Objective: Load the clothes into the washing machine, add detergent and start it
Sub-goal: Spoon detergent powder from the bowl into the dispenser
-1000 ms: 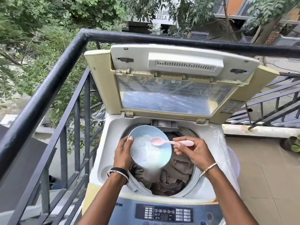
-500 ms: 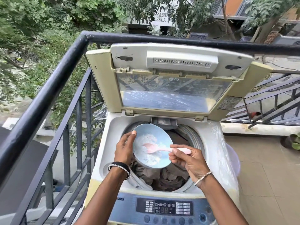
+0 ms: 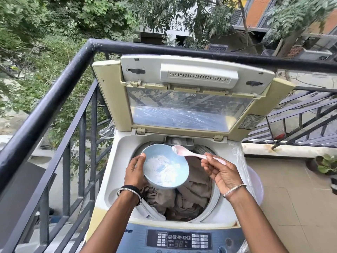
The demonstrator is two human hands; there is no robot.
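A top-loading washing machine [image 3: 120, 172] stands with its lid [image 3: 189, 99] raised. Brown-grey clothes [image 3: 189, 196] fill the drum. My left hand [image 3: 135, 172] holds a light blue bowl [image 3: 165, 169] tilted over the drum, with white detergent powder [image 3: 162, 167] inside. My right hand [image 3: 221, 173] grips a pink spoon [image 3: 189, 152] by its handle; the spoon's head sits just above the bowl's far rim with a little powder on it. A small detergent drawer [image 3: 178, 141] shows at the back of the opening. The control panel [image 3: 179, 241] is at the front.
A black metal railing [image 3: 60, 92] runs close along the left and behind the machine. A pale plastic tub [image 3: 256, 181] sits to the machine's right on the tiled floor [image 3: 295, 207]. A potted plant [image 3: 326, 163] stands at the far right.
The spoon dipped into the bowl's powder half a second ago and has now lifted up to the bowl's far rim. The bowl stays tilted over the drum in my left hand.
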